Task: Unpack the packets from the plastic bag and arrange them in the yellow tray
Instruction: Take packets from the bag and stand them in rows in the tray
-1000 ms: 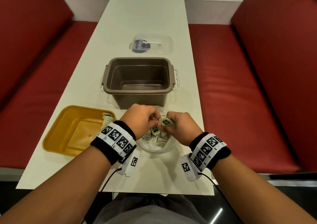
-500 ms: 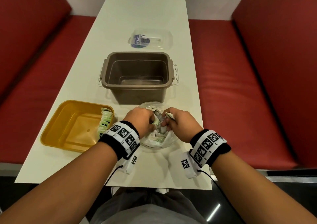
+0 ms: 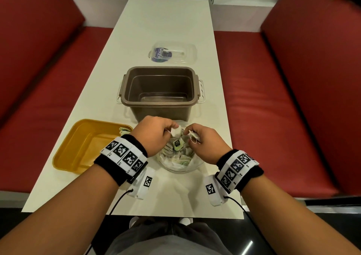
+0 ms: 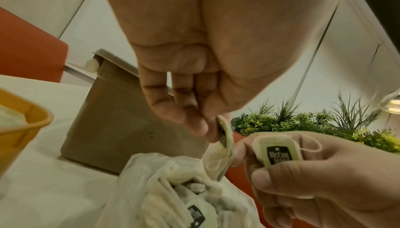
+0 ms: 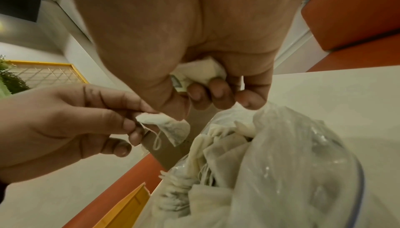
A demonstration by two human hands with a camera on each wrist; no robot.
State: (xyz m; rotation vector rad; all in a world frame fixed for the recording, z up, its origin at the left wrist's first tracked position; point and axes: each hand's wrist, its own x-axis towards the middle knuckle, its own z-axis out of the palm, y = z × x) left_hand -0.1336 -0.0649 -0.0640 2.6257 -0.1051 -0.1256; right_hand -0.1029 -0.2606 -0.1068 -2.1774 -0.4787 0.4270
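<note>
both hands over the mouth of the clear plastic bag (image 3: 180, 162), just in front of the brown rectangular plastic tub (image 3: 159, 90). left hand (image 3: 154, 135) pinching a small white paper packet with a string (image 3: 176, 132) between thumb and fingertips (image 4: 194, 122), packet dangling above the bag opening. right hand (image 3: 204, 143) clenched around a second white packet with a pale green tag printed in black (image 4: 278, 152), string looped over the fingers (image 5: 213, 93). the two held packets close together, whether touching cannot be told.

inside the bag, a heap of the same white and pale green packets (image 3: 178, 151), one black-printed tag facing up. bag resting on the long white table (image 3: 162, 20), touching or nearly touching the front wall of the tub.

left of the tub and nearer the person, the shallow yellow plastic tray (image 3: 78, 153), with a few packets standing in a row (image 3: 124, 132) against its right wall. behind the tub, a clear plastic lidded box with a blue label inside (image 3: 172, 52). red padded benches (image 3: 273, 98) along both sides of the table. beyond the tub in the left wrist view, green artificial plants (image 4: 303, 122).
</note>
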